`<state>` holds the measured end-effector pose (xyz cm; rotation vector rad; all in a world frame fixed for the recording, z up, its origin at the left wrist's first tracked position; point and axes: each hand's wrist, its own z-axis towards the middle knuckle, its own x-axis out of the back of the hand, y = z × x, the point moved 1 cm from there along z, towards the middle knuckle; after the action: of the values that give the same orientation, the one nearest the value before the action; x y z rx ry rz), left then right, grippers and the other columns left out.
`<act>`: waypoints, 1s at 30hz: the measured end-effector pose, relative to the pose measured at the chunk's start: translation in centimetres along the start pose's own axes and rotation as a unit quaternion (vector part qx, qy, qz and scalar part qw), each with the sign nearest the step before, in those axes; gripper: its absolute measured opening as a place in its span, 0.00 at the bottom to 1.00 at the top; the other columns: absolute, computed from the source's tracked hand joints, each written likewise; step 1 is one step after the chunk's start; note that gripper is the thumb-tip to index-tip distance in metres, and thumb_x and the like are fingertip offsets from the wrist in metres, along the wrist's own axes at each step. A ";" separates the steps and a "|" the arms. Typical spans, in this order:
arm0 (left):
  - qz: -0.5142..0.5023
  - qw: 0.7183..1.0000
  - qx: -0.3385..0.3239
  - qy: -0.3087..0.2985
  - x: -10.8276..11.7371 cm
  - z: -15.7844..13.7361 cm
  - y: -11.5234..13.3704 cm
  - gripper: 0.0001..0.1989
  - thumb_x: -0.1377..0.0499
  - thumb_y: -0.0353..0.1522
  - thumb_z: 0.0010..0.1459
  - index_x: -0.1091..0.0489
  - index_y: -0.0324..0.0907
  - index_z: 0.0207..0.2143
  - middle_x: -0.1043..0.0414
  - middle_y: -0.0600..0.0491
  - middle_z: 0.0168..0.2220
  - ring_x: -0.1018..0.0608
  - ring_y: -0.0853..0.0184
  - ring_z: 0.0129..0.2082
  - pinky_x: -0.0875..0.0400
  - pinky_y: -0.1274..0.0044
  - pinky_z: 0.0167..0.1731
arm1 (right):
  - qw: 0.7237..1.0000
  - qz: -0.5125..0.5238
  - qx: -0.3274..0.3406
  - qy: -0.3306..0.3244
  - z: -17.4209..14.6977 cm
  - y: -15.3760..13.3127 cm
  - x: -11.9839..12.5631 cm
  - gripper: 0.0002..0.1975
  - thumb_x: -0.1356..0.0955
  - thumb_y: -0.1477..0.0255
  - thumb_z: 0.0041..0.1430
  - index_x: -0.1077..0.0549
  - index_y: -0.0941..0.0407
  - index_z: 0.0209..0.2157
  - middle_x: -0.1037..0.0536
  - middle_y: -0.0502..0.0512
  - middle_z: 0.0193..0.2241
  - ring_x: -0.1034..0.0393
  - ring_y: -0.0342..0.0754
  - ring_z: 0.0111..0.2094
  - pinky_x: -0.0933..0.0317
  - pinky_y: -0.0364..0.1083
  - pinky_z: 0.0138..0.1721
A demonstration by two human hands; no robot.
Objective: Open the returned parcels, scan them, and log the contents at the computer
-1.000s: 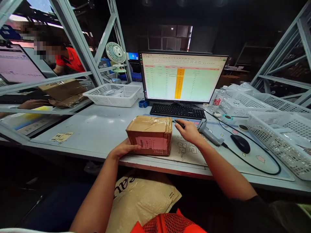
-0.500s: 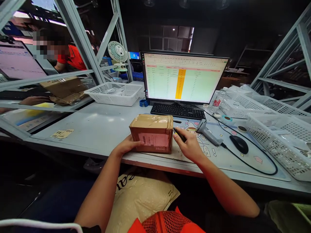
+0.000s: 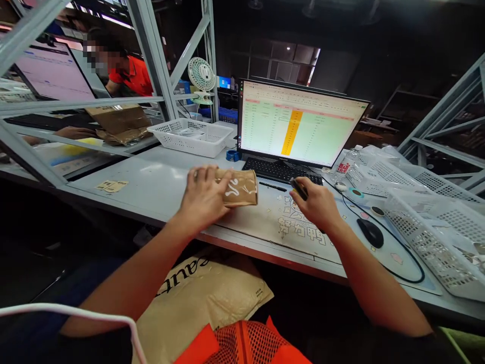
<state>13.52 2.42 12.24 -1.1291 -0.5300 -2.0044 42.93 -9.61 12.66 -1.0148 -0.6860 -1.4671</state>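
My left hand (image 3: pixel 204 197) grips a small brown cardboard box (image 3: pixel 240 188) from its left side and top. White markings show on the face of the box turned toward me. To the right, apart from the box, my right hand (image 3: pixel 316 205) is closed around a black and yellow utility knife (image 3: pixel 299 188). A black pen (image 3: pixel 273 186) lies on the desk mat between the hands, in front of the keyboard (image 3: pixel 265 169). The barcode scanner is hidden behind my right hand and forearm.
A monitor (image 3: pixel 299 121) stands at the back. White baskets (image 3: pixel 193 136) sit back left and along the right side, near a mouse (image 3: pixel 370 233) and cable. A tan parcel bag (image 3: pixel 212 293) lies below the desk edge. Past the metal frame, a person in red works.
The box has been turned so its pink label no longer shows. My left hand has moved up onto it. My right hand has moved right, away from the box, with the knife.
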 end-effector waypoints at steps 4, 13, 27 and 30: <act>0.084 0.994 0.003 -0.065 0.6 -0.1 3.2 0.51 0.26 0.47 0.53 0.39 0.41 0.74 0.36 0.32 0.63 0.36 0.37 0.62 0.47 0.52 0.66 | 0.991 -0.087 0.081 -0.069 1.9 -5.7 0.2 0.18 0.34 0.63 0.76 0.27 0.52 0.63 0.18 0.61 0.48 0.21 0.60 0.45 0.35 0.48 0.38; 0.116 0.992 -0.001 -0.054 0.4 -1.2 4.8 0.48 0.29 0.44 0.57 0.40 0.41 0.75 0.34 0.33 0.64 0.34 0.40 0.61 0.45 0.54 0.63 | 0.974 -0.153 0.095 -0.135 3.7 -10.4 -1.1 0.14 0.40 0.81 0.74 0.27 0.63 0.54 0.20 0.71 0.45 0.20 0.60 0.47 0.29 0.49 0.43; 0.055 0.998 -0.003 -0.029 0.3 -1.1 1.1 0.47 0.29 0.49 0.57 0.36 0.41 0.73 0.32 0.32 0.60 0.32 0.39 0.59 0.40 0.54 0.61 | 0.969 -0.149 0.093 -0.171 -1.7 -10.1 -2.0 0.19 0.40 0.78 0.75 0.29 0.62 0.63 0.20 0.69 0.45 0.20 0.57 0.41 0.30 0.48 0.37; -0.043 0.999 0.012 -0.009 0.5 -1.4 -1.8 0.52 0.32 0.61 0.54 0.33 0.43 0.72 0.32 0.34 0.60 0.31 0.40 0.60 0.35 0.54 0.61 | 0.982 -0.114 0.118 -0.090 -0.1 -7.8 0.6 0.20 0.36 0.68 0.78 0.30 0.53 0.67 0.19 0.61 0.48 0.22 0.55 0.43 0.35 0.46 0.35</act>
<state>11.20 2.46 11.94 -1.1285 -0.6199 -2.0562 35.30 -8.73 14.20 -0.9140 -1.1099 -1.4578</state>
